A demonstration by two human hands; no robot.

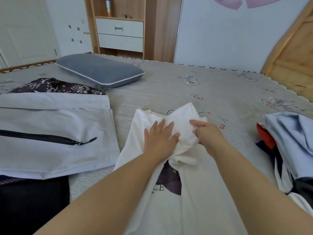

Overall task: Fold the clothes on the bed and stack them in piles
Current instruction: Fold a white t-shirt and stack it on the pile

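The white T-shirt (194,200) lies in front of me at the middle of the bed (220,85), running from my body toward twelve o'clock, its dark print with pale letters showing between my forearms. Its far end is bunched up under my hands. My left hand (160,141) rests flat on the bunched cloth, fingers straight and slightly spread, pressing it down. My right hand (207,134) sits just beside it at about one o'clock, fingers curled, pinching a fold of the same cloth between thumb and fingertips.

At nine o'clock a folded pale grey garment (55,133) with a black zip lies flat, resting on something dark (33,204) at seven o'clock. A dark patterned garment (55,86) peeks out behind it at ten o'clock. Farther off, at eleven o'clock, a grey-blue pillow (100,70) lies on the sheet. At three o'clock a loose heap of clothes (291,146) sits, light blue cloth on top with red and dark pieces beneath. A wooden headboard (291,53) rises at two o'clock, and a wooden cabinet with white drawers (120,34) stands beyond the bed at twelve.
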